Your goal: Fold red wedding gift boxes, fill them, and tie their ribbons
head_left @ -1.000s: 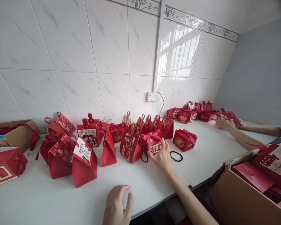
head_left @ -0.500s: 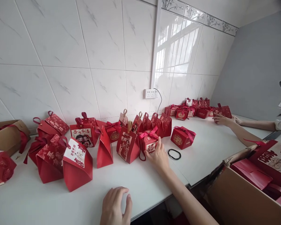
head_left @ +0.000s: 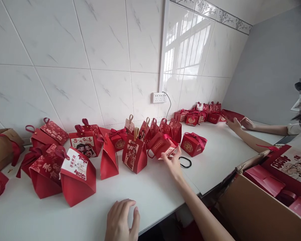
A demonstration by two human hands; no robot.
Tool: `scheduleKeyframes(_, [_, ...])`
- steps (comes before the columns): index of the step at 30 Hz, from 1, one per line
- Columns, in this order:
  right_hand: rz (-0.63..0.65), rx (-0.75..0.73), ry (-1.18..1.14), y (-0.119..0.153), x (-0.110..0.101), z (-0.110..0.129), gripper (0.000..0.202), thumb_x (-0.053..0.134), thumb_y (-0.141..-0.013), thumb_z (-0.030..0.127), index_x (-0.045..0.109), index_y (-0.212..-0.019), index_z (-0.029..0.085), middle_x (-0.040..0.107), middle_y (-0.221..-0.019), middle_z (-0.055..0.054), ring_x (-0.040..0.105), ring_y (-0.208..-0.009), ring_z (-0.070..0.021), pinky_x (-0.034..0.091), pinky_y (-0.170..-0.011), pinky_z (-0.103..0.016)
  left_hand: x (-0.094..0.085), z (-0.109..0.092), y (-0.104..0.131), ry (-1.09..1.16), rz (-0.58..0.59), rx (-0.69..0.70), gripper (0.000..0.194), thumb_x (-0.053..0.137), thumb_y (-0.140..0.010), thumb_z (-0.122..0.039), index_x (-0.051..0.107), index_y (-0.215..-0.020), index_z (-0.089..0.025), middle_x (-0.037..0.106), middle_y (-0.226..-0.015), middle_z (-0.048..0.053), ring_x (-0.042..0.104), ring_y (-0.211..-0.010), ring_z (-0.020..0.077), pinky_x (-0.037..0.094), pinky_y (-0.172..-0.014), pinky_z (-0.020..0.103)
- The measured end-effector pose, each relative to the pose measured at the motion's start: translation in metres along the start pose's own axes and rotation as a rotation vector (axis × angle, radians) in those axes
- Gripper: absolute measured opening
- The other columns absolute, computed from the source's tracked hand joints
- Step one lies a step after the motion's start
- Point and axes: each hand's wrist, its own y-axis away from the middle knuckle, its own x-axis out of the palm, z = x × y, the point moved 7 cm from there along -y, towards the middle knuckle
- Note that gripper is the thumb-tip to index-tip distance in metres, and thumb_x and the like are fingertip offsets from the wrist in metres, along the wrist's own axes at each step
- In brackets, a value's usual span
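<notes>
My right hand (head_left: 174, 164) grips a red gift box (head_left: 161, 146) with a ribbon bow, which is tilted above the counter. Part of the box's printed side shows by my fingers. Just right of that hand lies a black elastic band (head_left: 185, 162), and behind it sits another ribboned gift box (head_left: 194, 144). At the counter's front edge my left hand (head_left: 121, 219) has nothing in it, its thumb apart from the loosely curved fingers. A printed red gift bag (head_left: 134, 155) with a loop handle stands beside the held box.
More red gift bags (head_left: 78, 177) stand along the white counter (head_left: 150, 187). A brown cardboard box (head_left: 266, 204) holding red packages fills the lower right. At the far right, another person's hands (head_left: 234, 125) hold a red package (head_left: 231, 114). A wall socket (head_left: 160, 97) has a dark cable.
My right hand has taken hold of the ribboned box and tilted it up. My left hand has barely moved. The other person's red package has turned flatter.
</notes>
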Motion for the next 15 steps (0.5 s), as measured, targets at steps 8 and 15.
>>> scheduleKeyframes(8, [0.337,0.422,-0.782,0.005,0.016,0.002,0.072,0.047,-0.075,0.067,0.043,-0.12,0.011,0.065,-0.101,-0.018,0.068,-0.09,-0.0254,0.052,-0.087,-0.039,0.0,-0.001,0.0,-0.028,-0.012,0.037,0.009,0.048,-0.086,-0.025,0.056,-0.088,-0.021,0.068,-0.08,0.001,0.065,-0.074,0.0168,0.05,-0.072,0.031])
scheduleKeyframes(15, [0.349,0.533,-1.17,0.006,0.014,0.001,0.073,0.06,-0.073,0.057,0.042,-0.123,0.008,0.063,-0.106,-0.02,0.065,-0.099,-0.0279,0.057,-0.08,-0.034,-0.002,-0.003,0.001,-0.053,-0.041,0.074,0.008,0.048,-0.086,-0.023,0.054,-0.091,-0.022,0.067,-0.079,-0.002,0.064,-0.074,0.015,0.047,-0.076,0.031])
